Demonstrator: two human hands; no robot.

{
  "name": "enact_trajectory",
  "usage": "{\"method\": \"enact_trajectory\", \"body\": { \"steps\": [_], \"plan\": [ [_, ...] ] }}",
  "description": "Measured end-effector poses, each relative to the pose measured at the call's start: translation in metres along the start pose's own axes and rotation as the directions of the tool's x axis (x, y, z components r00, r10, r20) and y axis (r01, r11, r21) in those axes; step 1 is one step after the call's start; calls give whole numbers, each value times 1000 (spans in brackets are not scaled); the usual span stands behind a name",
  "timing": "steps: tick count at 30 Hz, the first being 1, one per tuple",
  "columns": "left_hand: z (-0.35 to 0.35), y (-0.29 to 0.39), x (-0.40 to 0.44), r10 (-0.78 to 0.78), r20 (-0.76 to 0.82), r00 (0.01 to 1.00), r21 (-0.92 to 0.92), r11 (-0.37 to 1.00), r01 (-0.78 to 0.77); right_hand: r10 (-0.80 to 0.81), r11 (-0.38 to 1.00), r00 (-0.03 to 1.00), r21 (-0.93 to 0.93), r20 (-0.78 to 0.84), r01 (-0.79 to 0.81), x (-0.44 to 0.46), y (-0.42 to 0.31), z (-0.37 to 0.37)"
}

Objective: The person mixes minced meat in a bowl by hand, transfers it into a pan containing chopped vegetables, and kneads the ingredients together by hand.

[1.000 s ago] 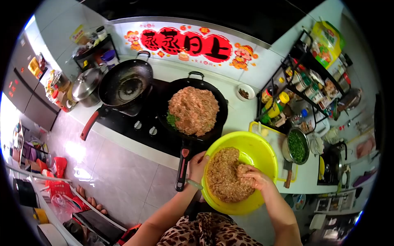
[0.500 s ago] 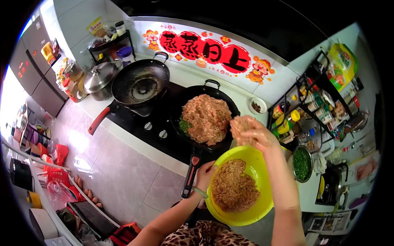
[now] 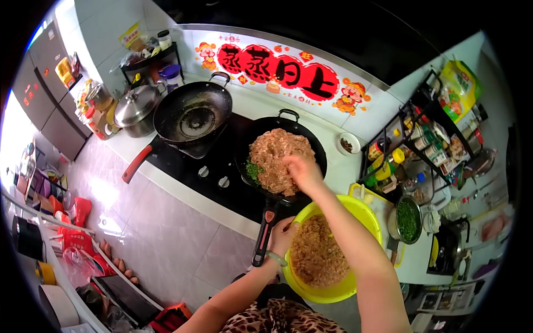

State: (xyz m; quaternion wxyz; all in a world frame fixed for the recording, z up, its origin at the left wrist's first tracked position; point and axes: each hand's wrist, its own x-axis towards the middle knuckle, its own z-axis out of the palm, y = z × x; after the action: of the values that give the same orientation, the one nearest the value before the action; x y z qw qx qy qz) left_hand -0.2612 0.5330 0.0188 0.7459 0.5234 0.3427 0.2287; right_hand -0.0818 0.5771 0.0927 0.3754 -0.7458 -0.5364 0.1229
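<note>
My left hand (image 3: 283, 236), with a pale bangle at the wrist, grips the left rim of a yellow bowl (image 3: 363, 213). Brownish minced meat (image 3: 316, 250) lies in that bowl, partly covered from view by my right forearm. Over the black frying pan (image 3: 317, 147) at the right of the stove, my right hand (image 3: 304, 175) is closed, its fingers down in a big mound of pinkish minced meat (image 3: 277, 147). Its fingertips are partly hidden. Chopped green herbs (image 3: 254, 171) sit at the left edge of the mound.
A second black pan (image 3: 194, 114) stands on the left of the stove, beside a lidded steel pot (image 3: 136, 105). The front pan's handle (image 3: 264, 233) juts over the counter edge. To the right are a spice rack (image 3: 411, 127), a small white bowl (image 3: 348, 143) and a container of chopped greens (image 3: 409, 219).
My right hand has moved left from above the bowl's edge, where it held a handful of minced meat, to the mound in the pan. The left hand stays on the bowl.
</note>
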Motion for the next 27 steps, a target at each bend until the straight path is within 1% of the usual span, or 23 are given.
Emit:
{"method": "enact_trajectory", "body": {
  "steps": [1,2,3,5,6,7,8,9,10,11,13,14,15,16,18,19,20,22,23,25,26,27],
  "plan": [
    [0,1,-2,-2,-9,1000,-39,999,2,-31,993,999,-113,28,34,-4,4,3],
    [-2,2,-2,-39,-4,999,17,999,39,-61,972,997,-223,56,72,-8,8,7],
    [0,3,2,-38,3,999,15,999,38,82,992,994,-94,-72,-88,-3,-7,-5],
    [-3,0,-2,23,4,1000,27,999,-23,77,997,985,44,-157,-71,-1,-24,-19],
    [-3,1,-2,-13,7,1000,19,1000,13,74,992,977,111,-200,-53,1,-31,-26],
    [-3,0,-3,-11,11,1000,21,1000,11,58,989,980,143,-192,-31,2,-41,-31],
    [-2,1,-2,-7,8,1000,27,1000,7,52,990,979,141,-196,-24,6,-31,-21],
    [-2,2,-1,-2,2,1000,32,999,2,87,968,972,248,-217,-31,10,-10,-2],
    [-1,3,0,2,0,1000,32,999,-2,128,934,964,356,-231,-38,11,-7,6],
    [-1,4,-1,5,-2,1000,28,1000,-5,257,953,957,131,136,-274,4,0,2],
    [-1,3,-2,-3,8,1000,25,1000,3,252,924,946,242,203,-297,6,-3,-10],
    [-1,2,-2,-4,14,1000,4,1000,4,314,791,942,516,119,-329,4,-9,-21],
    [-2,0,-1,-2,20,1000,-13,1000,2,394,594,918,748,50,-295,1,-32,-39],
    [-2,-5,2,30,23,999,7,1000,-31,348,598,934,747,83,-290,-7,-38,-56],
    [-2,3,-2,26,20,999,-5,1000,-26,334,497,927,804,170,-327,-31,-57,-88],
    [0,6,-3,22,17,1000,-16,1000,-22,332,450,922,827,196,-338,-47,-60,-98],
    [1,3,-2,24,28,999,-15,1000,-24,337,453,923,827,186,-332,-65,-57,-103],
    [1,-5,2,43,-6,999,-52,998,-43,415,435,889,816,192,-380,-105,-53,-110],
    [0,-7,3,33,13,999,-37,999,-33,425,433,887,819,182,-376,-124,-52,-113],
    [0,-8,3,54,-9,999,-61,997,-54,458,319,868,877,189,-359,-164,-51,-115],
    [-1,-10,3,49,4,999,-71,996,-49,479,311,861,883,173,-351,-183,-53,-113],
    [-1,-8,2,6,11,1000,-93,996,-5,505,233,843,910,187,-342,-200,-54,-110]
  ]
}}
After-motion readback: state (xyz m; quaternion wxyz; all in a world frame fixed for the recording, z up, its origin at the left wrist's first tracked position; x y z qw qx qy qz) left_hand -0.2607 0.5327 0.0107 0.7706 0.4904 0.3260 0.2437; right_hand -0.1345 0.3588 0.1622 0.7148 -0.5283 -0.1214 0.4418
